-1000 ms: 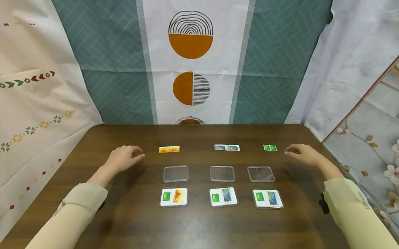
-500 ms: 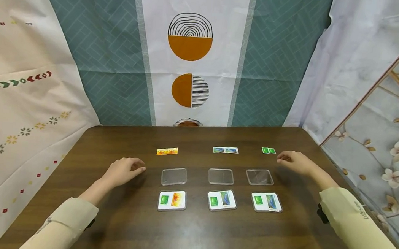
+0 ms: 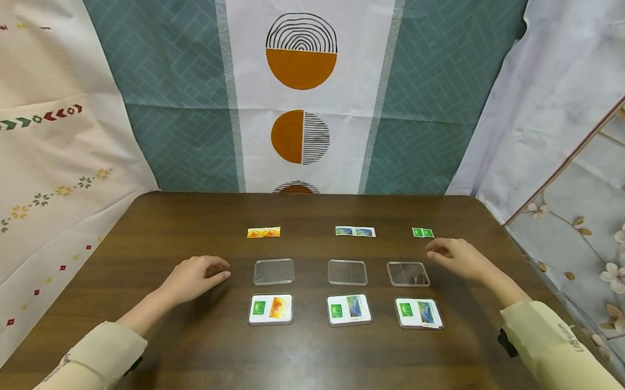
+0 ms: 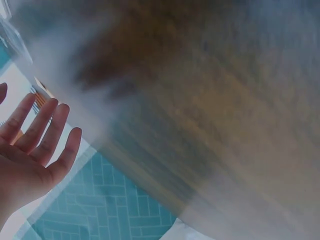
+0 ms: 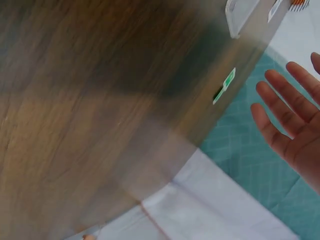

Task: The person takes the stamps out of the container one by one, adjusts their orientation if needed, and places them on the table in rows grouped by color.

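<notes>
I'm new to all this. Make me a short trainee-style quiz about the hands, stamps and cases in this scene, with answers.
1. Which colour is the loose stamp pair nearest the right hand?
2. True or false: the left hand is gripping the clear plastic case nearest to it.
3. Fill in the missing colour: in the white-backed case farthest to the person's left, a green stamp sits beside an ____ one.

Key:
1. Green; the green stamp pair lies just beyond that hand.
2. False; hand and case are apart.
3. Orange.
</notes>
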{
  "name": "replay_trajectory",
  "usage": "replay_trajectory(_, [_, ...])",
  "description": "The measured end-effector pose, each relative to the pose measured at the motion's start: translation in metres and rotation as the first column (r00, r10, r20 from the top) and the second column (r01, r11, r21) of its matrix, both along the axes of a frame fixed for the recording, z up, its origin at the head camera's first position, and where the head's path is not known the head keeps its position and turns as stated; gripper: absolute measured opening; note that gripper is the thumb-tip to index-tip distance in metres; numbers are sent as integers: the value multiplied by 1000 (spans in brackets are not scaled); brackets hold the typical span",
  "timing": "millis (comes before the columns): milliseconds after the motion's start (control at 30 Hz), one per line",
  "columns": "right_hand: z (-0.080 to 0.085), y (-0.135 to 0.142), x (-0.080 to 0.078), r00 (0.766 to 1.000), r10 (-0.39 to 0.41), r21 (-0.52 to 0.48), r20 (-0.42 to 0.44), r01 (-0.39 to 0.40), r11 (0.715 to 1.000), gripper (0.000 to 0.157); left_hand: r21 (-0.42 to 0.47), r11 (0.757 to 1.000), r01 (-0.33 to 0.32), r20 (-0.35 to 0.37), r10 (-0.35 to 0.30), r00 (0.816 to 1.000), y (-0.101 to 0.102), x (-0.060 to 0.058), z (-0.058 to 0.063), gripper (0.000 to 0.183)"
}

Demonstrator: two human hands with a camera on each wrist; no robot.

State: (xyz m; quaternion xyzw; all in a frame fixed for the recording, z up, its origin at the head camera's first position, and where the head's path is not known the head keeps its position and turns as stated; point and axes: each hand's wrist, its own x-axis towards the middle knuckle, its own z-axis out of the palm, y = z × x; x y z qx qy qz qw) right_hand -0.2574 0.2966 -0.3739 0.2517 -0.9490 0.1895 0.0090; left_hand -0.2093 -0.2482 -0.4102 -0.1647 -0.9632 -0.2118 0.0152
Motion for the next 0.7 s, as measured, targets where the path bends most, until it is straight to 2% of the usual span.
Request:
replay_trajectory(333, [-2, -30, 5, 996, 87, -24, -21, -87, 996, 19, 79, 995, 62, 47, -65, 997, 8, 13, -8, 26])
replay_trajectory(533, [-3, -46, 9, 993, 109, -20, -45, -110, 994, 19, 140, 985, 97, 88, -110, 990, 17, 22, -5, 43])
replay_trajectory(700, [-2, -61, 13, 992, 124, -35, -29, -125, 992, 21, 129, 987, 91, 96, -104, 990, 24, 27, -5, 50])
